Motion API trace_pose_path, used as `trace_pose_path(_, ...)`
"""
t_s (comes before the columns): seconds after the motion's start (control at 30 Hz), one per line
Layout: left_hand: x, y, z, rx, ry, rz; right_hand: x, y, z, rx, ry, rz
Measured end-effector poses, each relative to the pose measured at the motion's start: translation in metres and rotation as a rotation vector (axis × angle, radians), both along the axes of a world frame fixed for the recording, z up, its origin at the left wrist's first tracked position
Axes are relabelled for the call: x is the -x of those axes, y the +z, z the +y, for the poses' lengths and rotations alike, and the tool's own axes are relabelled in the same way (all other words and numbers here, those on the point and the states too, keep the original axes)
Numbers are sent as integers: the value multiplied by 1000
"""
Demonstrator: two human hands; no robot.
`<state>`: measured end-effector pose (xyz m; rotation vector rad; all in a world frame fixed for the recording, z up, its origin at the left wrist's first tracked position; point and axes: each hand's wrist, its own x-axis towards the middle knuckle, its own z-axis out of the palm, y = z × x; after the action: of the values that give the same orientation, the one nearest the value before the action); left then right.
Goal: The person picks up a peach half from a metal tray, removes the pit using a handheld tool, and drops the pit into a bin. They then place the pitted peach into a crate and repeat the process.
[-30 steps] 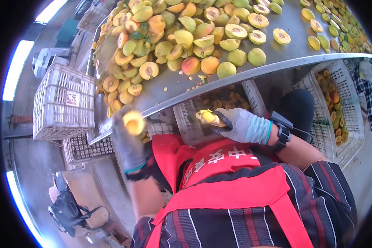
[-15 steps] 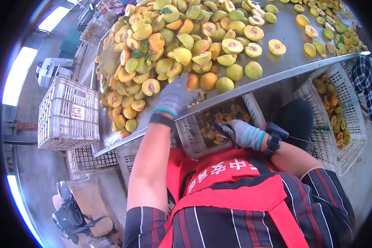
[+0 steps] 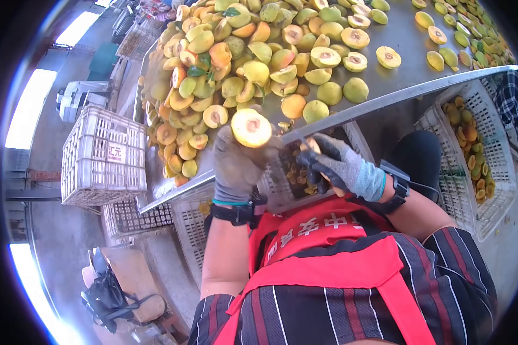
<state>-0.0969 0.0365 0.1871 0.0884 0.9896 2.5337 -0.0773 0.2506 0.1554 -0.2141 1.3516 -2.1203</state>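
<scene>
My left hand [image 3: 236, 164], in a grey glove, is closed round a peach half [image 3: 251, 128] at the table's near edge. Its pale cut face points up, with a brownish hollow in the middle. My right hand [image 3: 341, 164], gloved in grey with dark fingertips, grips a small tool [image 3: 336, 185] with a tan handle. Fingers hide most of this tool, so its exact kind cannot be made out. A large heap of peaches [image 3: 213, 75], many of them halved, covers the left of the metal table [image 3: 380, 95]. Below both hands stands a crate [image 3: 360, 141] with small fruit pieces inside.
To the right, a white crate [image 3: 495, 155] holds peach halves. Another white crate [image 3: 103, 158] stands left of the table. A black bag [image 3: 106, 296] lies on cardboard at lower left. More peaches [image 3: 472, 34] lie at the table's far right, near a checked sleeve [image 3: 512, 109].
My left hand has drawn back from the heap toward me and now holds a peach half. My right hand has turned and risen slightly with its tool.
</scene>
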Motion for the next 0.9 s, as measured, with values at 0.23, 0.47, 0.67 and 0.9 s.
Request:
trace_pose_path(0.23, -34, -6, 33, 55, 118, -122, 5, 13, -7, -479, -61, 629)
trace_pose_path(0.47, -40, -11, 43, 371, 328, 99, -3, 0, -12, -592, -49, 743)
trace_pose_path(0.67, -37, -31, 39, 528, 506, 301, -11, 27, -21, -468, 79, 519)
trace_pose_path(0.9, -33, 1, 34, 581, 255, 272, -17, 45, -20, -369, 275, 325)
